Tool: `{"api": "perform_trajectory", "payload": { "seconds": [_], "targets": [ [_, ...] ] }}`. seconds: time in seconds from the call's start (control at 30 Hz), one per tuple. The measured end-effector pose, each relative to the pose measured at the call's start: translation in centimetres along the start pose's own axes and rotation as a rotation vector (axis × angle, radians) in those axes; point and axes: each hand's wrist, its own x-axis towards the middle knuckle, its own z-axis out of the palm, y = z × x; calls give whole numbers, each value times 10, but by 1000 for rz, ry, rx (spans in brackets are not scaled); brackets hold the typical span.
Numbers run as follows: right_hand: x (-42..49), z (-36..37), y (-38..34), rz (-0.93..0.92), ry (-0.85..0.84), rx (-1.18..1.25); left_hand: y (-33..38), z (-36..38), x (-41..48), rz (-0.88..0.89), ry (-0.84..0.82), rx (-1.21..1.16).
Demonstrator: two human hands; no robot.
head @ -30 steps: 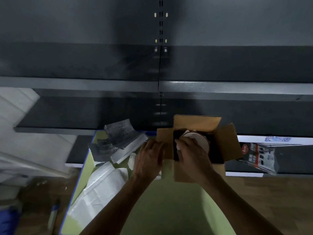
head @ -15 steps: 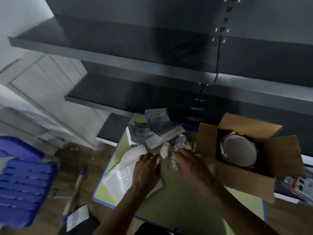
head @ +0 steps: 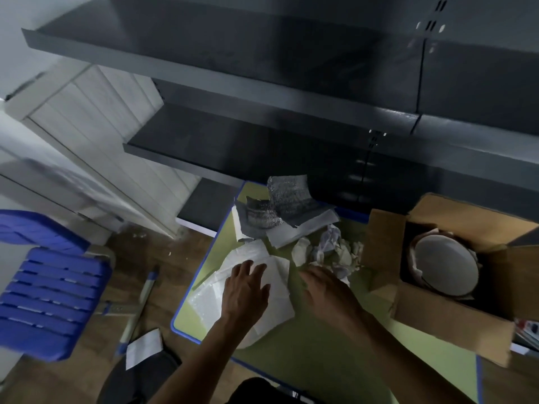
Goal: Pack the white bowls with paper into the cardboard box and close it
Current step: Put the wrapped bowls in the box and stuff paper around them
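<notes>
Fingers (head: 258,271) of left hand (head: 245,293) spread over paper sheet (head: 280,277); right hand (head: 329,293) blurred, grip unclear.

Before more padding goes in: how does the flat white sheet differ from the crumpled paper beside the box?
Shape: the flat white sheet lies spread out on the table; the crumpled paper is bunched into loose wads. Place: the flat white sheet is near the table's left edge, under the left hand with its fingers spread; the crumpled paper sits close beside the cardboard box. Shared: both are pale paper, both outside the box.
</notes>
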Motion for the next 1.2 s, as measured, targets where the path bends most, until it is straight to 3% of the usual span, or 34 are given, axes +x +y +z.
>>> {"api": "perform_trajectory", "payload": {
  "seconds": [0.07, 0.2, 0.3, 0.43, 0.6, 1.03, 1.2],
  "targets": [
    [1, 6, -6, -32, 45, 12, 2, -1, 2, 23, 51, -29],
    [7, -9, -15, -42, 299, 0, 17, -17, 23, 119, 227, -110],
    [21, -34, -9, 14, 384, 11, 32, -35, 51, 140, 204, -104],
    [32, -54, 3, 87, 328, 17, 43, -45, 77, 130, 127, -96],
    [23, -36, -1, 72, 298, 16, 32, -36, 66, 168, 184, -83],
    [36, -50, -13, 111, 288, 14, 43, -29, 81, 212, 105, 20],
    [24, -38, -10, 111, 317, -7, 43, -19, 81, 161, 172, -79]
  ]
}}
